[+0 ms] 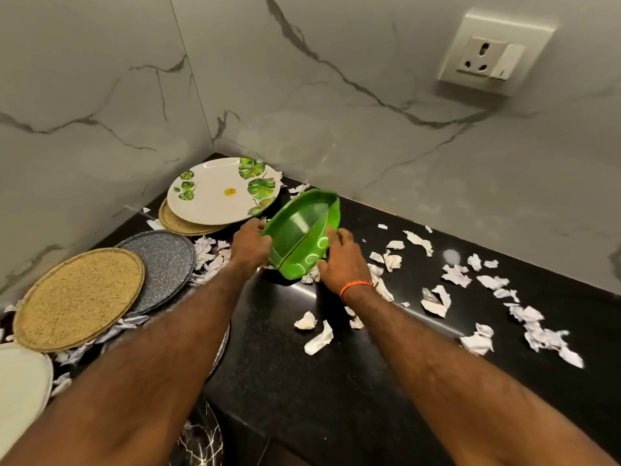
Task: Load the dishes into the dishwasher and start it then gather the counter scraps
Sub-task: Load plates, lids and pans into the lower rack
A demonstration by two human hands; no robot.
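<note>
A green plastic bowl (302, 227) is tilted up on its edge above the black counter (336, 381), its opening facing me. My left hand (250, 245) grips its left rim and my right hand (342, 260) grips its lower right side. Torn white paper scraps (490, 282) lie scattered over the counter, mostly to the right, and more lie under the bowl. A white plate with green leaf prints (221, 190) rests on a woven mat in the corner.
At the left lie a woven round mat (79, 299) overlapping a grey speckled plate (164, 260), and a white plate (20, 398) at the frame edge. Marble walls close the corner. A wall socket (490, 55) sits high on the right.
</note>
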